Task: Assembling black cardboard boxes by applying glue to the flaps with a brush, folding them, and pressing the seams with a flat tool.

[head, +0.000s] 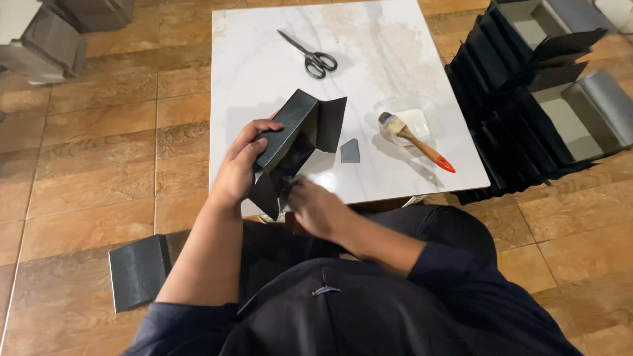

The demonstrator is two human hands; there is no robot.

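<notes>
My left hand [239, 165] grips a black cardboard box [290, 132] that is partly folded, with flaps sticking out at its right and bottom. It is tilted above the near edge of a white marble-look board [264, 53]. My right hand [315, 206] is below the box, its fingers pressing on the lower flap; the hand is blurred. A small dark grey cardboard scrap [350, 151] lies on the board just right of the box.
Black-handled scissors [310, 56] lie at the far side of the board. A brush with an orange handle [415, 140] rests on a clear shallow dish [407, 115]. Stacked black box pieces [521, 112] stand at the right. A flat grey sheet [138, 270] lies on the tiled floor at left.
</notes>
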